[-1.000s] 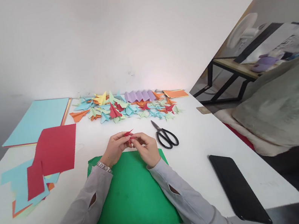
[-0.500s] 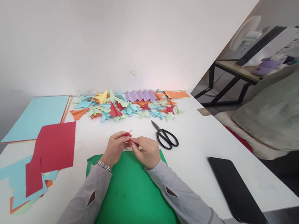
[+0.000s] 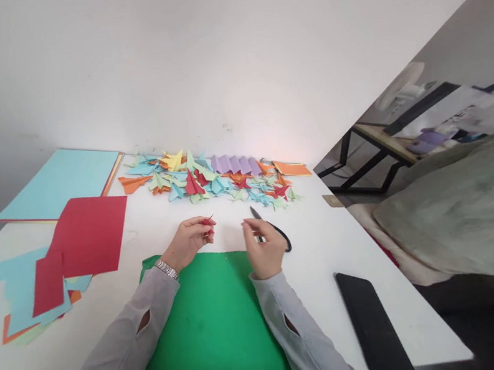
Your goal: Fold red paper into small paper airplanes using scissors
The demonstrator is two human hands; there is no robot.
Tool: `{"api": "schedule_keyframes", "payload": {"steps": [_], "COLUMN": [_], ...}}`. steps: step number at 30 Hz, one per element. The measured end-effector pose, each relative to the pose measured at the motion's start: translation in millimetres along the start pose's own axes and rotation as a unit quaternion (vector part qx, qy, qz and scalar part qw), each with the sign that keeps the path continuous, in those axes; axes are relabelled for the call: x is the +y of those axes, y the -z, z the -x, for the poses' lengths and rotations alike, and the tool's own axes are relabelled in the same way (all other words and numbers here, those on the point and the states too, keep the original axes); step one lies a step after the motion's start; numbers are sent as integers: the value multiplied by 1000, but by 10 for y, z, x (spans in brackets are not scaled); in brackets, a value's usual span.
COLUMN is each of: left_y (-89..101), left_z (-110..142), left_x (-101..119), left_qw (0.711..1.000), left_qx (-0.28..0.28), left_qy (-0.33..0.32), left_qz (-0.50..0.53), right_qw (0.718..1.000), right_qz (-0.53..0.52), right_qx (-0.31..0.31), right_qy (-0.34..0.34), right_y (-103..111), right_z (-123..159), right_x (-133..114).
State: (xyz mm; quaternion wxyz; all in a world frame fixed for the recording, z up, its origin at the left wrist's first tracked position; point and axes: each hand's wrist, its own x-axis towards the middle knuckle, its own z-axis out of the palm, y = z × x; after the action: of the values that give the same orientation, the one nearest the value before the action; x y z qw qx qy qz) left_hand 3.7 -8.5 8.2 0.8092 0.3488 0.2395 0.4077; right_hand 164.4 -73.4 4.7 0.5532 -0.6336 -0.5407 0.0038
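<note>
My left hand (image 3: pixel 190 240) is closed in a pinch on a small red folded paper piece (image 3: pixel 208 222), with a thin tip sticking out past the fingers. Its exact shape is mostly hidden. My right hand (image 3: pixel 264 248) is held apart from it to the right, thumb and forefinger curled together at the tips. Anything between them is too small to make out. Scissors (image 3: pixel 286 238) with black handles lie just behind the right hand, partly covered by it. Under both forearms is a green mat (image 3: pixel 204 325).
Many folded paper pieces (image 3: pixel 193 183) in several colours lie along the wall. Blue sheets (image 3: pixel 61 181) are stacked at the back left, with red paper (image 3: pixel 94 236) and offcuts in front. A black flat object (image 3: pixel 374 321) lies at the right, and orange paper (image 3: pixel 291 168) at the back.
My right hand has let go of the red paper piece and moved right, in front of the scissors. The left hand still holds the piece. The view has shifted slightly.
</note>
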Motion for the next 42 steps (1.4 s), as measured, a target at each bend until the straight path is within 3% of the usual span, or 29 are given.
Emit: {"api": "schedule_keyframes", "payload": {"steps": [2, 6, 12, 15, 17, 19, 21, 22, 23, 25, 27, 28, 29, 35, 39, 42], "left_y": [13, 26, 51, 71, 74, 63, 44, 35, 27, 20, 24, 29, 35, 34, 18, 24], "left_z": [-3, -7, -6, -11, -13, -11, -2, 3, 9, 16, 16, 14, 11, 3, 5, 1], "left_x": [13, 17, 11, 13, 12, 10, 7, 5, 3, -2, -10, -14, -17, -13, -3, -11], "left_qw": [1000, 999, 999, 998, 998, 998, 999, 999, 999, 999, 1000, 1000, 1000, 999, 999, 999], "left_qx": [2, -6, -29, -40, -41, -36, -29, -25, -21, -15, -15, -18, -21, -27, -25, -28], "left_qy": [1, -2, 10, 11, 13, 14, 16, 17, 18, 19, 19, 20, 21, 23, 22, 20], "left_qz": [12, 35, 37, 42, 43, 40, 32, 29, 26, 21, 14, 10, 8, 4, 4, 2], "right_qw": [994, 955, 897, 889, 908, 941, 962, 950, 921, 830, 728, 691, 672, 669, 716, 740], "right_qz": [89, 274, 383, 379, 334, 231, 48, -65, -178, -344, -428, -446, -456, -529, -529, -508], "right_qx": [21, -93, -188, -212, -181, -111, -44, -18, -27, -108, -223, -270, -296, -259, -248, -243], "right_qy": [-60, -70, -112, -145, -179, -219, -265, -304, -345, -426, -487, -501, -504, -453, -383, -369], "right_y": [84, 233, 326, 357, 379, 406, 439, 457, 475, 511, 541, 552, 560, 525, 471, 439], "right_z": [3, 30, -73, -122, -109, -57, 26, 77, 133, 255, 381, 441, 496, 709, 778, 814], "right_x": [231, 552, 522, 501, 472, 390, 239, 139, 30, -196, -392, -467, -524, -577, -580, -625]}}
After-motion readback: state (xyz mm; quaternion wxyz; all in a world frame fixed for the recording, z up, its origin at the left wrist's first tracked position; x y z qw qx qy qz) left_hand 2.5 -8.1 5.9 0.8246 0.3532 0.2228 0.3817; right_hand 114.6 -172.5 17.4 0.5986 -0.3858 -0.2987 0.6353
